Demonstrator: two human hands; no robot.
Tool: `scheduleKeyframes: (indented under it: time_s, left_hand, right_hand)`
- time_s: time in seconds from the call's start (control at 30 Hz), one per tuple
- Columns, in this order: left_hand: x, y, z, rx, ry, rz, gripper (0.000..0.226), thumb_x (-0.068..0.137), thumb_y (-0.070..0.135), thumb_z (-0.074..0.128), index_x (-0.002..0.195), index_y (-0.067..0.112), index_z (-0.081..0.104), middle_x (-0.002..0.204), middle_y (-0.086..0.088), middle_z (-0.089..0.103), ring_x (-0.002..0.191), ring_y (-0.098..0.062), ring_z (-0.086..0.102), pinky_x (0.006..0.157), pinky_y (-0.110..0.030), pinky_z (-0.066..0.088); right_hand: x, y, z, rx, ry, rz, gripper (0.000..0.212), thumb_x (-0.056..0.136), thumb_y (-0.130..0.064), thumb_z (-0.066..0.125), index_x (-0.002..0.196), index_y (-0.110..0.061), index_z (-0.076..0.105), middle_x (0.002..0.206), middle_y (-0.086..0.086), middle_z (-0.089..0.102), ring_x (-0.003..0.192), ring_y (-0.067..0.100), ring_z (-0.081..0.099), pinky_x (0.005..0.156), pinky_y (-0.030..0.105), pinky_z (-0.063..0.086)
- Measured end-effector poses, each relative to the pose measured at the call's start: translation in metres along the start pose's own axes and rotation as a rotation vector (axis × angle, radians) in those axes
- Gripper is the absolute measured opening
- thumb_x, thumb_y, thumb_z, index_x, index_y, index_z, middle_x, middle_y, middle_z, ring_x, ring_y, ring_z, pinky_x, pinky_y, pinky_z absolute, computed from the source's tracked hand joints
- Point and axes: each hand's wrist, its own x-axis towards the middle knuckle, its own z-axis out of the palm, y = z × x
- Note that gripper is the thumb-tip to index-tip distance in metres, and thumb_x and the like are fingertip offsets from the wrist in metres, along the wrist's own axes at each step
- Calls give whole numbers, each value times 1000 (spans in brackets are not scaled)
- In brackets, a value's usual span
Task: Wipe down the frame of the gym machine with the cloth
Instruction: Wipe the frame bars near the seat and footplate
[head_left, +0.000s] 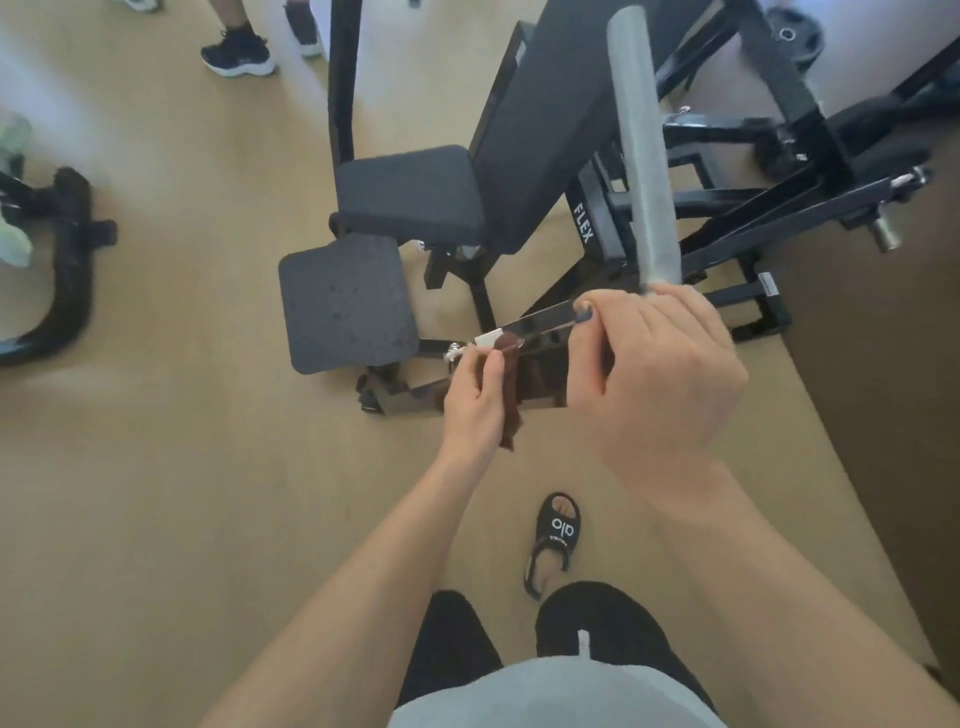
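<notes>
A black gym machine with a padded seat (410, 189) and footplate (345, 306) stands on the tan floor ahead of me. Its shiny black frame arm (540, 318) reaches toward me at chest height, ending in a grey knurled handle (639, 150). My left hand (475, 397) grips a dark brown cloth (511, 384) and presses it against the end of that frame arm. My right hand (654, 374) is curled round the arm just below the grey handle, hiding that stretch of it.
The machine's black base bars (748, 223) spread to the right with a weight plate (792, 34) at the back. Another black curved frame (67, 270) lies at the left. A person's trainers (239, 52) stand at the top left. My sandalled foot (553, 540) is below.
</notes>
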Motion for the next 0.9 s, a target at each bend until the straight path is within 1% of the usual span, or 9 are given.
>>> scheduleKeyframes:
  time_s: [0.07,0.23,0.3,0.4,0.53,0.67,0.73,0.83,0.9]
  left_hand:
    - [-14,3,-5,-75,-103,52,15,108,37,46,110,28,58,105,-9,65,81,-21,68,68,-36,62]
    - [-32,6,-9,-18,-351,287,24,103,22,58,125,24,51,123,13,59,112,-2,61,95,-35,58]
    - [-24,-6,-9,66,-353,427,33,104,23,57,134,21,42,141,17,50,133,-1,48,111,-47,46]
    - [-14,-32,-7,161,-308,553,44,104,22,54,143,19,35,163,1,28,152,-16,25,123,-47,25]
    - [-2,-60,-15,177,-239,546,43,104,23,53,144,20,37,165,1,25,153,-19,24,122,-49,28]
    - [20,-90,-39,154,-237,251,44,105,31,49,147,36,39,156,5,38,144,-15,40,118,-52,37]
    - [20,-93,-43,82,-203,103,41,108,23,45,147,32,36,145,-4,48,129,-10,53,113,-41,45]
    - [16,-85,-30,27,-85,77,39,110,9,37,148,10,33,130,-11,52,91,11,63,76,-10,54]
    - [10,-76,-19,-39,-54,94,38,110,12,40,148,13,36,132,-5,55,96,10,63,82,-12,53]
  right_hand:
    - [0,-9,6,-23,51,73,24,101,-22,55,91,-13,75,78,2,73,76,23,68,83,39,56]
    - [1,-16,11,-126,111,160,36,105,-25,47,87,-11,75,76,4,73,74,23,68,82,40,56]
    - [-1,-18,16,-167,146,163,37,105,-24,46,83,-12,73,72,4,71,70,23,66,78,38,56]
    - [-1,-17,20,-243,180,131,32,102,-21,50,79,-12,70,68,4,68,66,24,62,74,36,52]
    - [-1,-16,20,-308,186,91,31,101,-21,50,79,-12,70,68,4,68,66,23,62,74,35,51]
    - [-1,-18,21,-287,165,96,31,101,-22,50,81,-13,72,70,3,70,69,21,64,78,33,51]
    - [-1,-19,17,-271,124,97,28,101,-21,52,85,-13,73,74,3,72,73,21,66,85,34,52]
    - [-8,-24,9,-242,2,79,24,101,-21,51,103,-12,74,93,6,75,94,24,69,111,41,41]
    - [-20,-38,14,-191,-84,-9,26,98,-16,51,114,-8,70,103,8,73,108,28,66,121,45,30]
